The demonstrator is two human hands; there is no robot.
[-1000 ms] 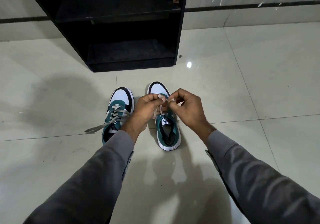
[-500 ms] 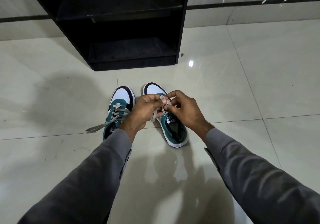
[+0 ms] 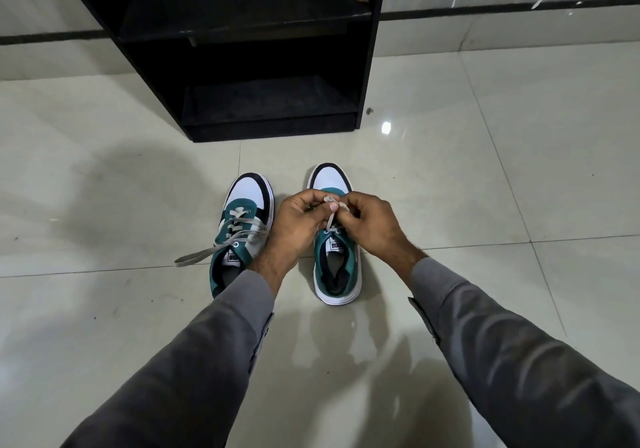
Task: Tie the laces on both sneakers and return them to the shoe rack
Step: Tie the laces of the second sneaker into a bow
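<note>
At frame centre, the soft, limp laces (image 3: pixel 330 220) of the right-hand sneaker (image 3: pixel 335 239) are pinched by the left hand (image 3: pixel 298 220) and right hand (image 3: pixel 372 224); the ends are best gripped near the eyelets

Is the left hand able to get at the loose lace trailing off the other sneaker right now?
Probably yes, once freed. The left hand is pinching the right sneaker's lace with the right hand. The loose lace lies in the open on the floor just beside it, nothing between.

Glossy tiled floor (image 3: pixel 485 205) carries two sneakers (image 3: pixel 242 233) (side by side) — black shoe rack (image 3: pixel 370 66) beyond.
</note>
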